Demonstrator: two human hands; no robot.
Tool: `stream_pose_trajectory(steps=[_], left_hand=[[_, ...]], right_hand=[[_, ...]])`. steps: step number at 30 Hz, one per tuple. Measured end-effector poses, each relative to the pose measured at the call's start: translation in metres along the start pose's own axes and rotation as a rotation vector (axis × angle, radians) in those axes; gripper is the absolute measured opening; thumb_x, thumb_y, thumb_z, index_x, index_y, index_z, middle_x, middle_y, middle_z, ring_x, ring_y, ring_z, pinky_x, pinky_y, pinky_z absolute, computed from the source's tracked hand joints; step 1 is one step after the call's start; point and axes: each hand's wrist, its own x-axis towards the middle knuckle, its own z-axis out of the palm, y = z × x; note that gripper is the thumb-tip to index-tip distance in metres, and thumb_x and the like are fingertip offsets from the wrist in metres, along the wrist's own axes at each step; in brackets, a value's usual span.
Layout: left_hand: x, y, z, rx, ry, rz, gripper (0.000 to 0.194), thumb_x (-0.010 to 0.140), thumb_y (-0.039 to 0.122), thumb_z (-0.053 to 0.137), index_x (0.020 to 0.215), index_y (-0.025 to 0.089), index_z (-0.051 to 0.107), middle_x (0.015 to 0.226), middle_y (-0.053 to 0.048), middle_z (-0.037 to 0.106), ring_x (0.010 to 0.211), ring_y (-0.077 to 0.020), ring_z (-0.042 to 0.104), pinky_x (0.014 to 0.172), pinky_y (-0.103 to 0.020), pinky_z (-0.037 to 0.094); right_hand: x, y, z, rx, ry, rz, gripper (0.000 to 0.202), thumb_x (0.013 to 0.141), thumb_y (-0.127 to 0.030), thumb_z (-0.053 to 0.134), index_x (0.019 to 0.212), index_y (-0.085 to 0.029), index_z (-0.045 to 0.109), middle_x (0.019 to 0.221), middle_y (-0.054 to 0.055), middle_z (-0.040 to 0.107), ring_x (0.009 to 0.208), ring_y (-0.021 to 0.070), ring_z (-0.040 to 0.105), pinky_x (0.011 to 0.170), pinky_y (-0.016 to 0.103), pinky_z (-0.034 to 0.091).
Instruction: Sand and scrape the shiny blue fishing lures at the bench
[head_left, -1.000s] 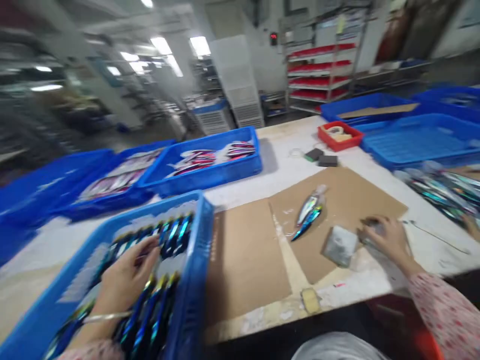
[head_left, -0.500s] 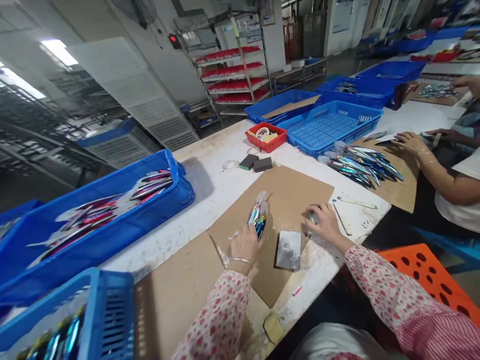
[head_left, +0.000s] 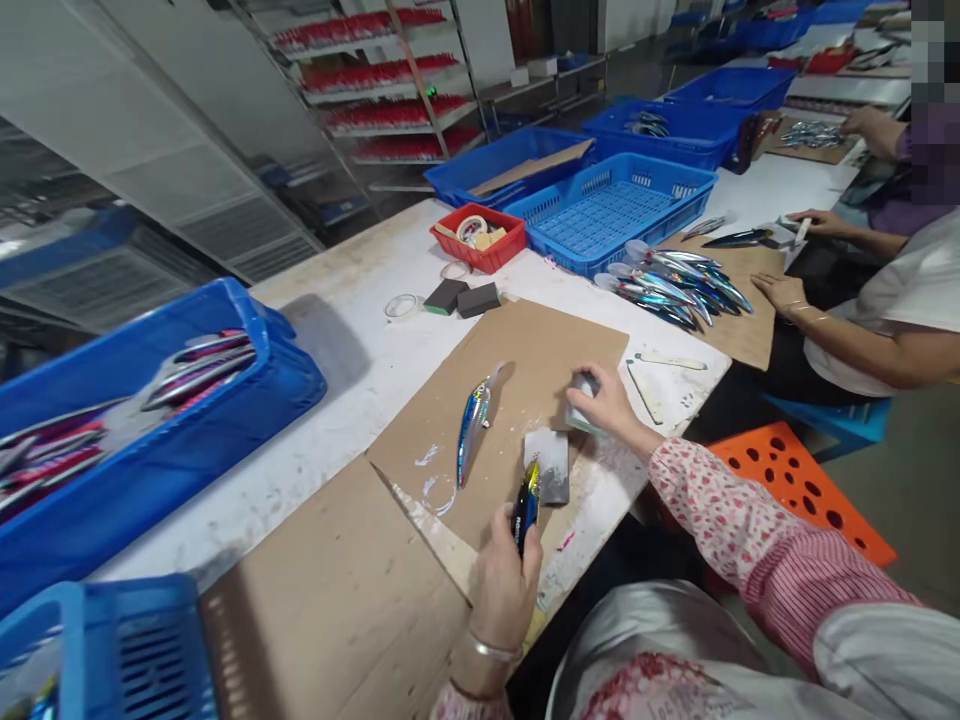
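Note:
My left hand (head_left: 506,580) is closed around a black fishing lure (head_left: 526,505) with a yellow and blue end, held just in front of a worn grey sanding block (head_left: 553,462). My right hand (head_left: 606,405) pinches a small pale grey piece (head_left: 582,398) near the right edge of the cardboard; its kind is unclear. A second fishing lure (head_left: 472,430), blue and silver with a clear lip, lies on the cardboard sheet (head_left: 540,345) between and beyond my hands. Thin white shavings (head_left: 435,490) are scattered to its left.
Blue bins (head_left: 292,370) of lures stand at left. Beyond the cardboard are dark sanding blocks (head_left: 478,299), a red tray (head_left: 502,255) with tape rolls, and a blue basket (head_left: 600,262). Thin sticks (head_left: 670,361) lie at right. A co-worker's hand (head_left: 784,292) is beside a lure pile (head_left: 675,285).
My left hand has drawn back towards me, lifting the dark lure off the cardboard and leaving the silver-blue one lying there. The grey piece in my right hand now shows more. The view has shifted.

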Motion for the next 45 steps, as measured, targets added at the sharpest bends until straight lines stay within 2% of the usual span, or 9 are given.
stream_pose_trajectory(steps=[5, 11, 14, 20, 24, 30, 35, 39, 45], left_hand=[[-0.005, 0.011, 0.024, 0.101, -0.04, -0.034, 0.038, 0.095, 0.041, 0.028, 0.119, 0.016, 0.044, 0.096, -0.014, 0.07, 0.088, -0.0271, 0.069, 0.07, -0.036, 0.05], [-0.003, 0.014, 0.028, 0.187, -0.039, -0.007, 0.039, 0.095, 0.039, 0.033, 0.121, 0.014, 0.046, 0.085, -0.012, 0.071, 0.08, -0.0267, 0.07, 0.063, -0.033, 0.049], [-0.002, 0.015, 0.03, 0.201, -0.044, 0.002, 0.04, 0.095, 0.039, 0.033, 0.123, 0.014, 0.046, 0.083, -0.012, 0.072, 0.077, -0.0262, 0.07, 0.061, -0.032, 0.048], [-0.003, 0.012, 0.037, 0.212, 0.005, 0.008, 0.044, 0.095, 0.041, 0.03, 0.123, 0.01, 0.046, 0.086, -0.016, 0.072, 0.074, -0.0296, 0.07, 0.058, -0.035, 0.048], [-0.004, 0.011, 0.037, 0.215, 0.009, 0.028, 0.043, 0.096, 0.041, 0.03, 0.125, 0.012, 0.043, 0.088, -0.013, 0.072, 0.075, -0.0266, 0.071, 0.059, -0.032, 0.048], [-0.004, 0.01, 0.043, 0.165, 0.063, 0.01, 0.039, 0.096, 0.04, 0.033, 0.123, 0.015, 0.046, 0.086, -0.013, 0.071, 0.074, -0.0263, 0.07, 0.059, -0.032, 0.048], [-0.002, 0.008, 0.043, 0.101, 0.019, 0.021, 0.041, 0.096, 0.04, 0.032, 0.125, 0.013, 0.044, 0.086, -0.013, 0.071, 0.077, -0.0264, 0.071, 0.061, -0.031, 0.048], [-0.003, 0.009, 0.04, 0.051, 0.039, 0.025, 0.04, 0.096, 0.039, 0.033, 0.124, 0.013, 0.045, 0.089, -0.013, 0.07, 0.079, -0.0258, 0.07, 0.064, -0.032, 0.049], [-0.003, 0.01, 0.037, 0.042, 0.006, 0.022, 0.039, 0.096, 0.039, 0.033, 0.122, 0.013, 0.046, 0.089, -0.013, 0.07, 0.079, -0.0265, 0.07, 0.064, -0.033, 0.049]], right_hand=[[-0.005, -0.024, 0.006, -0.101, -0.196, -0.088, 0.037, 0.075, -0.033, 0.065, 0.11, -0.021, 0.064, 0.107, 0.006, 0.059, 0.103, 0.0244, 0.051, 0.093, 0.039, 0.041], [-0.03, -0.036, 0.006, -0.271, -0.34, -0.123, 0.037, 0.078, -0.035, 0.065, 0.113, -0.022, 0.062, 0.109, 0.006, 0.058, 0.106, 0.0264, 0.046, 0.09, 0.039, 0.039], [-0.029, -0.039, 0.005, -0.292, -0.394, -0.154, 0.037, 0.079, -0.035, 0.064, 0.114, -0.023, 0.061, 0.111, 0.005, 0.058, 0.108, 0.0258, 0.046, 0.091, 0.039, 0.038], [-0.022, -0.042, 0.006, -0.388, -0.335, -0.169, 0.037, 0.08, -0.034, 0.062, 0.115, -0.021, 0.061, 0.113, 0.009, 0.057, 0.11, 0.0284, 0.044, 0.088, 0.04, 0.038], [-0.03, -0.044, 0.003, -0.333, -0.437, -0.211, 0.034, 0.079, -0.032, 0.063, 0.111, -0.022, 0.061, 0.111, 0.006, 0.058, 0.107, 0.0254, 0.046, 0.09, 0.038, 0.038], [-0.023, -0.043, 0.001, -0.423, -0.368, -0.197, 0.038, 0.08, -0.033, 0.061, 0.116, -0.021, 0.059, 0.115, 0.008, 0.056, 0.11, 0.028, 0.043, 0.087, 0.041, 0.038], [-0.026, -0.045, -0.001, -0.357, -0.461, -0.278, 0.035, 0.08, -0.034, 0.062, 0.113, -0.022, 0.06, 0.112, 0.006, 0.058, 0.107, 0.025, 0.046, 0.088, 0.038, 0.038], [-0.021, -0.046, 0.0, -0.452, -0.369, -0.24, 0.037, 0.081, -0.033, 0.06, 0.116, -0.02, 0.059, 0.117, 0.008, 0.056, 0.111, 0.0277, 0.043, 0.088, 0.041, 0.037], [-0.023, -0.046, -0.002, -0.389, -0.492, -0.315, 0.036, 0.079, -0.032, 0.063, 0.114, -0.022, 0.059, 0.113, 0.005, 0.058, 0.109, 0.0251, 0.045, 0.088, 0.039, 0.038]])
